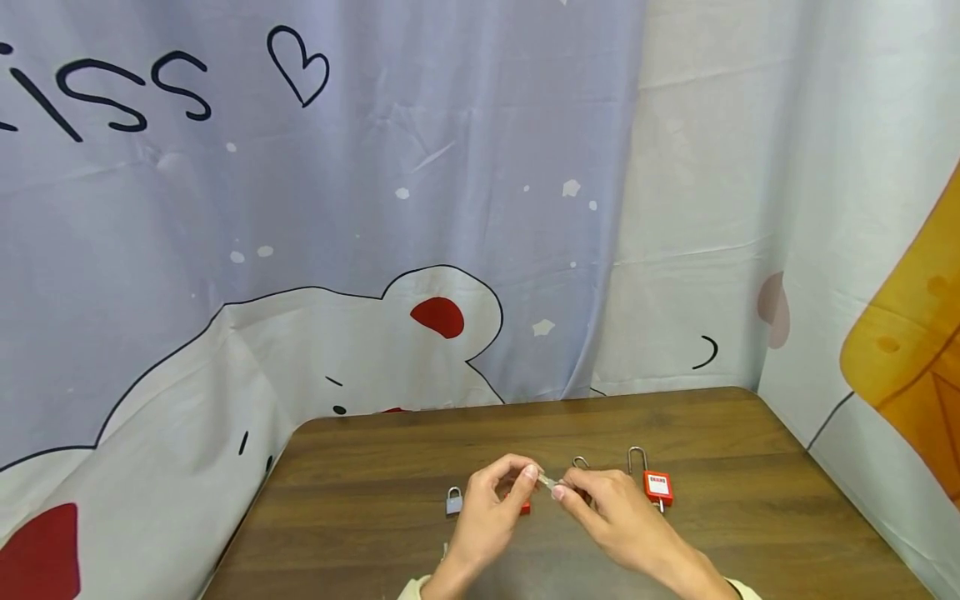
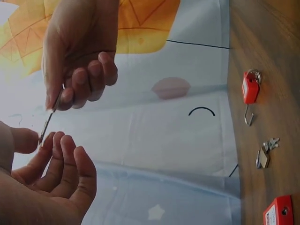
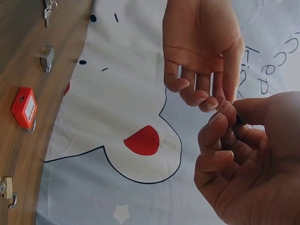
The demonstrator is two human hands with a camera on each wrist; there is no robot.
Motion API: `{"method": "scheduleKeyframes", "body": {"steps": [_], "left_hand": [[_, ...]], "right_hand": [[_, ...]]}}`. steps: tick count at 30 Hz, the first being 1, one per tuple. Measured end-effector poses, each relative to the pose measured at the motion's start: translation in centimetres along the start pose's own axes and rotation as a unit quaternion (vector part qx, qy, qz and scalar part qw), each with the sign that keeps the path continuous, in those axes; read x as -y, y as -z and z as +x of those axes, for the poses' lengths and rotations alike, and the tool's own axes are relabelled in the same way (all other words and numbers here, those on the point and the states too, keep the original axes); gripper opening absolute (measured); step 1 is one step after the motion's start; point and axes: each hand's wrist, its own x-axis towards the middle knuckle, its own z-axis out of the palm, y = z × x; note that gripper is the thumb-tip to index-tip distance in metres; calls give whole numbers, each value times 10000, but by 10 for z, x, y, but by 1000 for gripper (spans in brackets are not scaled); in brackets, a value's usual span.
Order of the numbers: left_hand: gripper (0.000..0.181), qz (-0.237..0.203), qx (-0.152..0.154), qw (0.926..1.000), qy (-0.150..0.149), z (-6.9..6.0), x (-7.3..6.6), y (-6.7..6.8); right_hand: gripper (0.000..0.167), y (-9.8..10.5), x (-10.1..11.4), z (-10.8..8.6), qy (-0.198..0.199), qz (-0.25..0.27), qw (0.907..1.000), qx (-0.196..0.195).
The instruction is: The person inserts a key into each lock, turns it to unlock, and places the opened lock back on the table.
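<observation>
Between my two hands is a small, thin silver key point(image 1: 549, 482), seen nearly edge-on in the left wrist view. My left hand point(image 1: 483, 512) pinches one end between thumb and fingertip, its other fingers loosely bent. The opposite end is pinched by the thumb and curled forefinger of my right hand point(image 1: 622, 517). Both hands are held above the table, and the right fingers cover part of the key. Behind the left hand, a red padlock point(image 1: 526, 507) is mostly hidden in the head view. A small brass padlock point(image 2: 264, 159) with its shackle open lies beyond the right hand.
On the wooden table point(image 1: 360, 475), a grey padlock point(image 1: 453, 503) lies left of the hands. To the right is a red padlock point(image 1: 657, 487) with an open shackle and keys. Loose keys point(image 3: 48, 10) lie by the left forearm. A printed curtain point(image 1: 525, 208) hangs behind.
</observation>
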Motion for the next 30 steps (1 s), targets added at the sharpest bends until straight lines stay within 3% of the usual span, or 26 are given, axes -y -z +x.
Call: {"method": "scheduleKeyframes", "body": {"steps": [3, 8, 12, 16, 21, 30], "left_hand": [[20, 179, -28, 9997, -191, 5, 5, 2], [17, 1112, -59, 9929, -411, 17, 20, 8], [21, 1606, 184, 9861, -380, 25, 35, 11], [19, 1891, 173, 9810, -399, 30, 48, 12], [18, 2259, 92, 9735, -348, 34, 66, 13], [27, 2937, 103, 9558, 52, 41, 97, 14]], "right_hand": [[24, 2, 0, 0, -24, -30, 10000, -49], [25, 6, -1, -2, -53, -57, 9999, -74], [25, 9, -5, -6, -89, -37, 9999, -48], [25, 12, -10, -11, -188, -48, 9998, -43], [27, 13, -17, -18, -282, -310, 9991, -77], [32, 16, -26, -28, -397, -564, 9975, -116]]}}
